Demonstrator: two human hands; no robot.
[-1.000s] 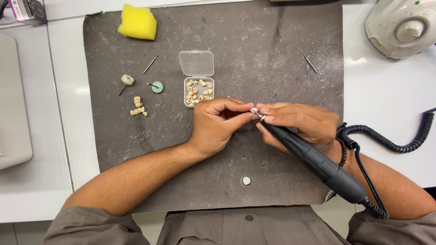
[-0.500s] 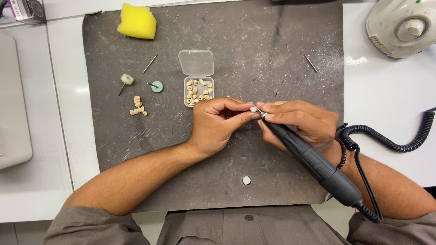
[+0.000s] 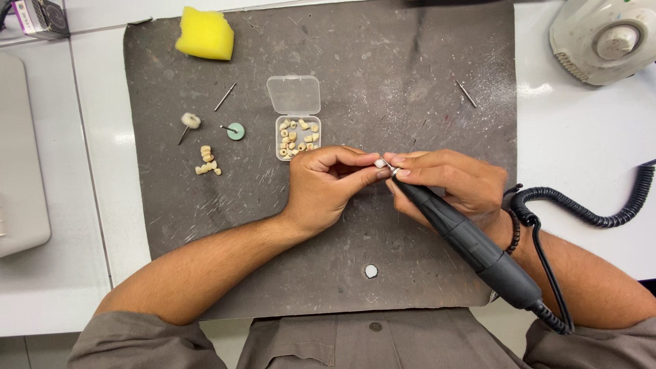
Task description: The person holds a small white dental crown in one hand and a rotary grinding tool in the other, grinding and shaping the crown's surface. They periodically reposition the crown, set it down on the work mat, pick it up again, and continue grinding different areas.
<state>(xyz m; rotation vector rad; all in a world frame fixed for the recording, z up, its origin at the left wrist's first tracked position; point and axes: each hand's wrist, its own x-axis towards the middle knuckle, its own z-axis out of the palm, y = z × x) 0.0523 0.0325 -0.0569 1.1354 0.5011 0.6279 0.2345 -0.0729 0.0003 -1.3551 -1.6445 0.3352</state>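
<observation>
My left hand (image 3: 326, 186) pinches a tiny white tooth-shaped piece (image 3: 379, 163) between thumb and fingertips over the grey work mat (image 3: 383, 75). My right hand (image 3: 447, 183) grips a black rotary handpiece (image 3: 471, 244) like a pen, its tip touching the white piece. A coiled black cable (image 3: 581, 212) runs from the handpiece off to the right. Just above my left hand stands a small clear plastic box (image 3: 298, 135), lid open, holding several cream tooth pieces.
A short row of cream tooth pieces (image 3: 207, 161), a felt-tipped bur (image 3: 189, 123), a green disc bur (image 3: 234, 130) and a thin bur (image 3: 225, 97) lie at left. Another bur (image 3: 466, 93) lies upper right. Yellow sponge (image 3: 205, 34) top left, pale motor unit (image 3: 605, 37) top right, white dot (image 3: 371, 271) near me.
</observation>
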